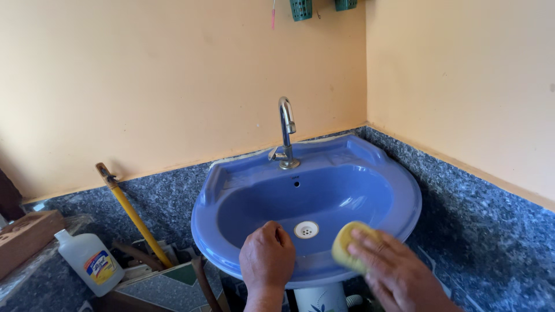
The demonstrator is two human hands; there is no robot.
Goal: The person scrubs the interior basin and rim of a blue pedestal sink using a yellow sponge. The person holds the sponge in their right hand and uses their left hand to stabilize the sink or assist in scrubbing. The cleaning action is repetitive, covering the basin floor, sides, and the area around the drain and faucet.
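A blue wash basin (pixel 376 156) is fixed in the corner, with a chrome tap (pixel 286 130) at its back and a white drain (pixel 306 230) in the bowl. My left hand (pixel 267 257) rests as a closed fist on the basin's front rim. My right hand (pixel 393 271) presses a yellow sponge (pixel 345 247) against the front rim, just right of the drain, fingers spread over it.
A white plastic bottle (pixel 89 261) with a label stands at the lower left beside a brick (pixel 26 234). A yellow-handled tool (pixel 133 215) leans against the speckled dark wall tiles (pixel 485 208). Green baskets (pixel 301 8) hang high on the wall. A white pedestal (pixel 321 299) sits under the basin.
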